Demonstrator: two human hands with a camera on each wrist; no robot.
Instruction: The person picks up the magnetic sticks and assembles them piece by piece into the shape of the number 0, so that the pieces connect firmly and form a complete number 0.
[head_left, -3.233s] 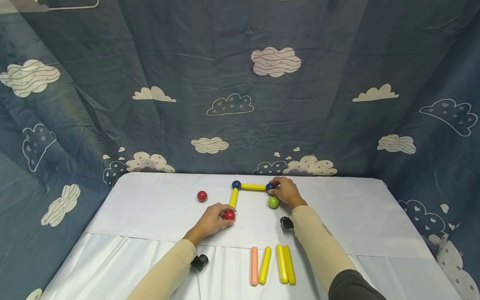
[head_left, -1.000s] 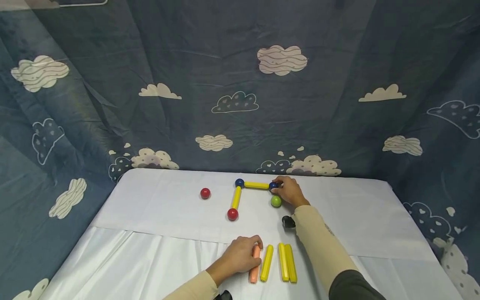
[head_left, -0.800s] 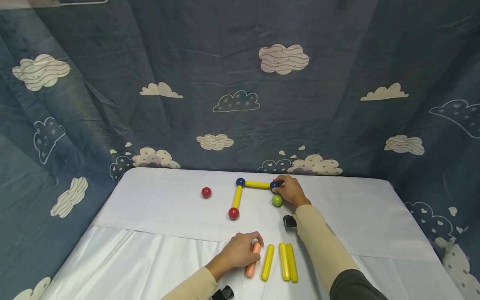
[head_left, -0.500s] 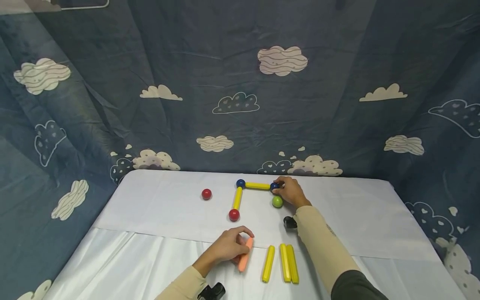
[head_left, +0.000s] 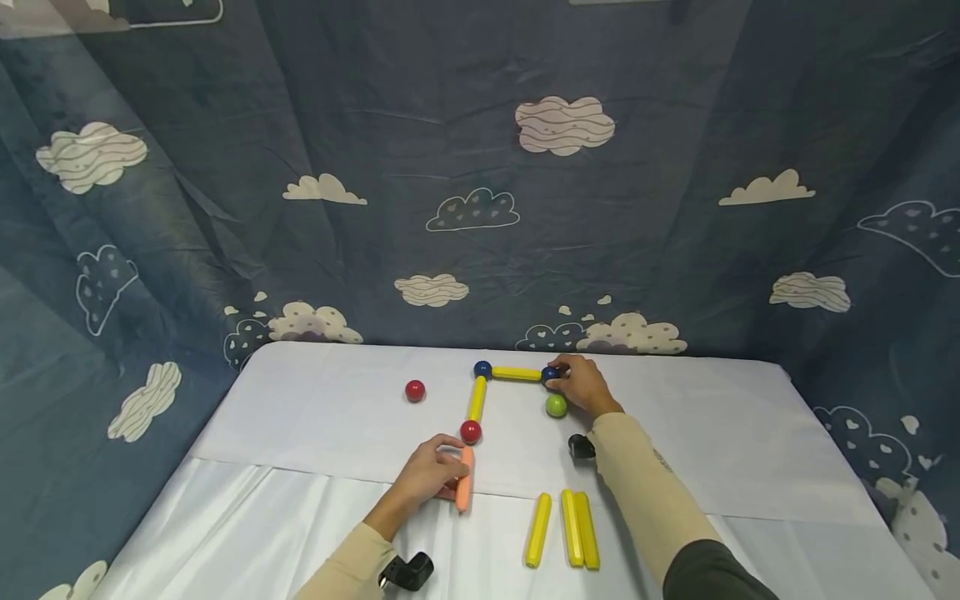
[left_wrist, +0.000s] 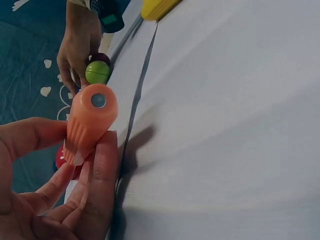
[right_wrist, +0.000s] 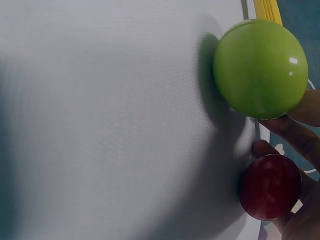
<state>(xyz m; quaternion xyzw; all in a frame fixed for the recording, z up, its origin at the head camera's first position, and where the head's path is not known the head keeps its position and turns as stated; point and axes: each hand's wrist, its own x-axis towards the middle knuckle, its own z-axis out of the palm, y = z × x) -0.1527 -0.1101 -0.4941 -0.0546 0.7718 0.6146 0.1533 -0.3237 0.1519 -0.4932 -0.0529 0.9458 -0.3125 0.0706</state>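
My left hand [head_left: 426, 475] pinches an orange magnetic stick [head_left: 465, 482] between thumb and fingers. A round metal end shows on the stick [left_wrist: 91, 117] in the left wrist view. Its far end is close to a red ball [head_left: 471, 432]; contact is unclear. A yellow stick [head_left: 477, 399] runs from that ball to a blue ball [head_left: 483, 369], and another yellow stick [head_left: 516, 374] continues to a second blue ball [head_left: 550, 375]. My right hand [head_left: 587, 385] pinches this second blue ball. Beside it lies a green ball [head_left: 556, 406]. The right wrist view shows a dark red ball [right_wrist: 271, 187] by the fingers.
Several loose yellow sticks [head_left: 572, 528] lie near the front of the white-covered table [head_left: 697, 433]. A lone red ball [head_left: 415, 391] sits left of the joined pieces. Behind the table hangs a dark curtain [head_left: 360, 267] with cloud prints.
My left hand let go of the red ball, took the orange stick from the front row and carried it left and forward to the red ball. My right hand stays at the blue ball.
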